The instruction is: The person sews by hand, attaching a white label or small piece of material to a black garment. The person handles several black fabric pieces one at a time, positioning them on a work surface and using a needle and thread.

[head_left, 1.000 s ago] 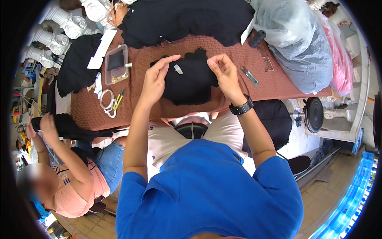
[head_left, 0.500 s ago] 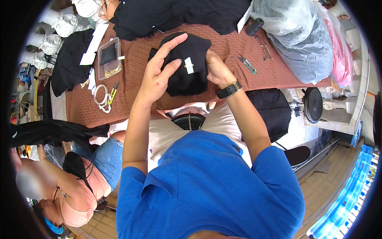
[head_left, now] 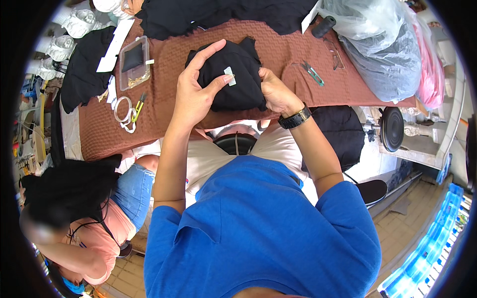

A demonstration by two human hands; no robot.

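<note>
A black garment (head_left: 233, 82) with a small white tag (head_left: 229, 76) is held bunched just above the table (head_left: 174, 79); the left hand (head_left: 195, 92) pinches the tag, the right hand (head_left: 276, 94) grips the cloth's edge. Snips (head_left: 313, 73) lie right of the garment; judging by this, the tag isn't trimmed yet

A single head-worn fisheye view looks steeply down from above the person's own chest, close over both raised forearms, facing the near edge of the desk (head_left: 164, 94). Straight edges bow toward the dark round rim.
</note>
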